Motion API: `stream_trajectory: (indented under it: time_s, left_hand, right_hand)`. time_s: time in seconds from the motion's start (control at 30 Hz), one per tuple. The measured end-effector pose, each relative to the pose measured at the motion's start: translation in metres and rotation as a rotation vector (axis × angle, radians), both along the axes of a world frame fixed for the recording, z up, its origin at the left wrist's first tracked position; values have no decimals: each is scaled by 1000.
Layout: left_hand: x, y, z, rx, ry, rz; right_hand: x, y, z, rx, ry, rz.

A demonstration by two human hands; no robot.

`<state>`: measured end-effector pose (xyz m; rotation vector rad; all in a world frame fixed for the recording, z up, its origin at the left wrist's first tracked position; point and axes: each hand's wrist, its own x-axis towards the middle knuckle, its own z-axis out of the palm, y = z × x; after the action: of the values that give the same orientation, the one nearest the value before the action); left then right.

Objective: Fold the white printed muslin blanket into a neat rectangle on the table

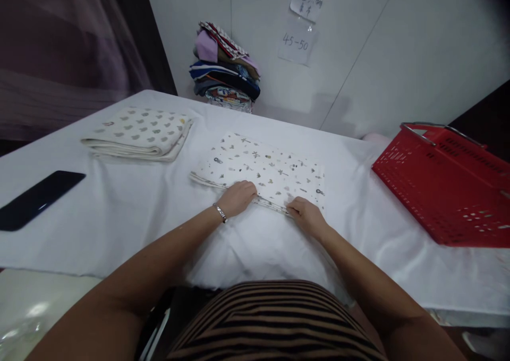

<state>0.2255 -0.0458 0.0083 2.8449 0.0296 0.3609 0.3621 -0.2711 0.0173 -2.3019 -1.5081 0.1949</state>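
A white cloth with small printed motifs [266, 164] lies folded flat on the white-covered table in front of me. My left hand [240, 197] is closed on its near edge, left of the middle, with a bracelet on the wrist. Farther right along the same edge, my right hand [306, 215] pinches the layers between thumb and fingers. Between the two hands the stacked edges of the folded layers show.
Another folded cloth [139, 132] with grey-green shapes lies at the left, behind a black phone-like slab [40, 199]. A red plastic basket [446, 191] stands at the right. Stacked folded fabrics [225, 71] rise beyond the table's far edge, against a wall with handwritten paper signs [295, 43].
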Motion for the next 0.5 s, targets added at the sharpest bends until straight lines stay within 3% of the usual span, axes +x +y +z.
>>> stream_trajectory:
  time_s: [0.27, 0.5]
  left_hand:
    - [-2, 0, -3, 41, -1, -52]
    - [-4, 7, -9, -15, -52, -114]
  right_hand:
    - [-6, -5, -4, -47, -230, 81]
    - [-2, -8, -7, 2, -184, 130]
